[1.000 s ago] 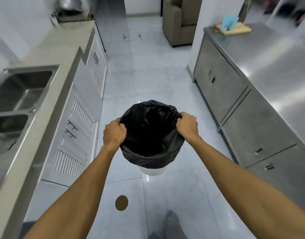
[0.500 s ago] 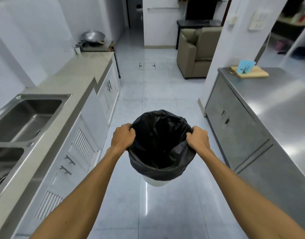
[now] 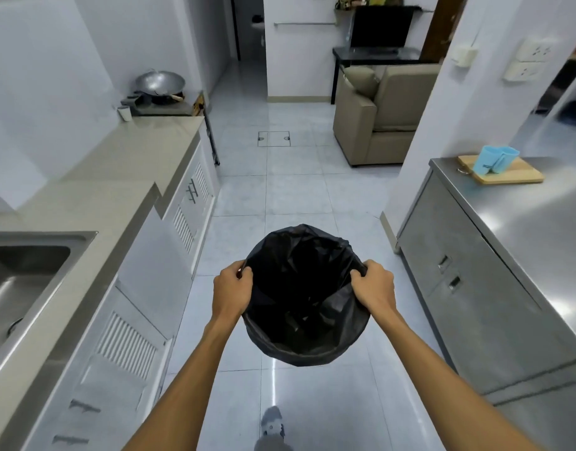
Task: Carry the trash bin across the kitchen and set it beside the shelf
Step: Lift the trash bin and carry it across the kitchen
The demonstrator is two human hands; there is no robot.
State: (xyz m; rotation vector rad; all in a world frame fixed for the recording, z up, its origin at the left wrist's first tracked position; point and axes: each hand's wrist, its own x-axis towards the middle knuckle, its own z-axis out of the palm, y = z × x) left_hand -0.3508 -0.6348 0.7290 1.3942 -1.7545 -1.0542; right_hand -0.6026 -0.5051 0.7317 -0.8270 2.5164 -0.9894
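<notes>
The trash bin (image 3: 304,297), lined with a black bag that folds over its rim, hangs in the air above the tiled floor in the middle of the aisle. My left hand (image 3: 232,289) grips the rim on its left side and my right hand (image 3: 374,286) grips the rim on its right side. The bag hides the bin's own body from this angle. I see no shelf in this view.
A beige counter (image 3: 117,177) with a steel sink (image 3: 23,281) runs along the left. A steel cabinet (image 3: 468,288) stands on the right, bearing a cutting board (image 3: 507,174) and blue cup. Tiled floor (image 3: 293,187) leads ahead to an armchair (image 3: 377,118). My foot (image 3: 273,424) shows below.
The view has lifted and moved forward along the aisle, so more of the room ahead shows. Both hands keep the same grip on the bin, which stays off the floor.
</notes>
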